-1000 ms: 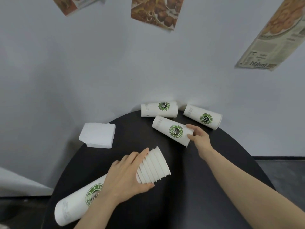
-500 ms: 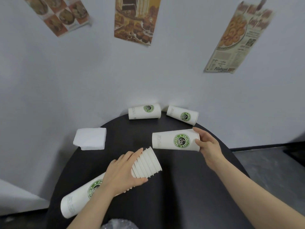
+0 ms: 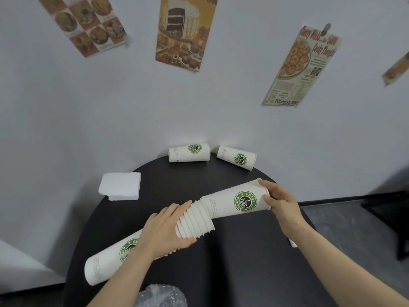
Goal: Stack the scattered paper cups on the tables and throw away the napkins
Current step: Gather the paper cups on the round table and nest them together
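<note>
The left hand (image 3: 164, 229) curls its fingers (image 3: 180, 207) over the top of the stack of cups (image 3: 132, 244), thumb underneath near the rims, grasping it; the forearm runs up from the lower edge. The right hand (image 3: 282, 201) pinches the open rim end of a single cup (image 3: 234, 201), thumb on top, fingers wrapped below, arm reaching in from the right. That cup's base sits in the mouth of the stack, both held tilted above the black round worktop (image 3: 243, 262). A napkin (image 3: 120, 186) lies at the left edge. Two more cups (image 3: 189, 152) (image 3: 236, 157) lie on their sides by the wall
</note>
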Demonstrator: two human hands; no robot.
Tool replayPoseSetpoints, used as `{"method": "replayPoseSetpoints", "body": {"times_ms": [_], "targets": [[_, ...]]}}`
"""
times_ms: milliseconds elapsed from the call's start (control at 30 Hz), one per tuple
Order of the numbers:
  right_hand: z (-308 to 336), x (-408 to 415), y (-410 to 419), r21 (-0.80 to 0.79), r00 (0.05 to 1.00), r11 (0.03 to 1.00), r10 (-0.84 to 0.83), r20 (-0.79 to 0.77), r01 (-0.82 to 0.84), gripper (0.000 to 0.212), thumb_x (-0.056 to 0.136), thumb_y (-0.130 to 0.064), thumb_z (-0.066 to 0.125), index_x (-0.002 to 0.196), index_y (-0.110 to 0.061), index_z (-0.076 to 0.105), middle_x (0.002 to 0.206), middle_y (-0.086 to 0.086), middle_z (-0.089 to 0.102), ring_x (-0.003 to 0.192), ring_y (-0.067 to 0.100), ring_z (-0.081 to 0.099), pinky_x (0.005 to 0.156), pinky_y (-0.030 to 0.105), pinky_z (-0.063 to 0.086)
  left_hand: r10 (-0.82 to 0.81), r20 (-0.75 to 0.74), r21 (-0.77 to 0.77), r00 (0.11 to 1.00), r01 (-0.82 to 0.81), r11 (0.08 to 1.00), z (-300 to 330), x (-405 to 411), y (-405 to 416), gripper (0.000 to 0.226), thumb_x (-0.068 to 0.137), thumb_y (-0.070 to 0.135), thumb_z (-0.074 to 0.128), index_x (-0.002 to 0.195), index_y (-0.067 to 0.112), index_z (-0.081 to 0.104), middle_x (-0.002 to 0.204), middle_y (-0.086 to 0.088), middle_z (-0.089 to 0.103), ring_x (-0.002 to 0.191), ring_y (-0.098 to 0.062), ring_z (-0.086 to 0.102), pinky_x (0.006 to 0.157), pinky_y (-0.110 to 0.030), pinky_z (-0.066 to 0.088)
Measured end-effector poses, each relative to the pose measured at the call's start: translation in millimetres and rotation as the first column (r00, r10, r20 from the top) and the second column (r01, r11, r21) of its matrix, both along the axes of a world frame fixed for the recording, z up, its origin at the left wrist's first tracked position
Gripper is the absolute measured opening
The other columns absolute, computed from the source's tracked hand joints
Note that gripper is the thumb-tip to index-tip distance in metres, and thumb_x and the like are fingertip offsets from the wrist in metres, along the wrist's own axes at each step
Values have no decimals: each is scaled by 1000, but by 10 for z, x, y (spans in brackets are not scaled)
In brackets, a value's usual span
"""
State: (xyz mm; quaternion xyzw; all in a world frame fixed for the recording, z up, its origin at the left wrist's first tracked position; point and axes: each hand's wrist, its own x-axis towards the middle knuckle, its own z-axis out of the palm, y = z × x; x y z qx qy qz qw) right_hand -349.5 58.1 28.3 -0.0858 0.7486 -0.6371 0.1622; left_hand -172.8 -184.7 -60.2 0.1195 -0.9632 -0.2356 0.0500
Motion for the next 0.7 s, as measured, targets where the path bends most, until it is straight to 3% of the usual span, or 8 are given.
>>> {"method": "replayPoseSetpoints", "body": {"times_ms": [267,433,700], "targets": [[75,169,-46,10,999,999,44,-13,-44,43,87,12,50,108,-19,70,107,-9,72,102,22,63,88,42,46,22,-83,52,996,-18,998,54,93,-62,95,64,74,52,148,38,23,130,21,43,115,-2,47,86,-26,41],[163,353,-202,30,985,986,166,-54,-164,38,88,13,50,108,-14,68,104,-2,73,93,13,65,75,19,52,4,-114,52,993,2,999,44,132,-32,95,64,73,56,147,37,26,126,19,46,112,-4,50,85,-28,43],[78,622,-490,-16,955,956,292,-47,-293,41,87,16,50,108,-15,67,103,8,71,93,17,65,79,24,52,32,-153,69,988,-22,997,70,181,-78,94,65,72,59,146,37,29,128,19,47,112,-4,51,82,-28,44]]}}
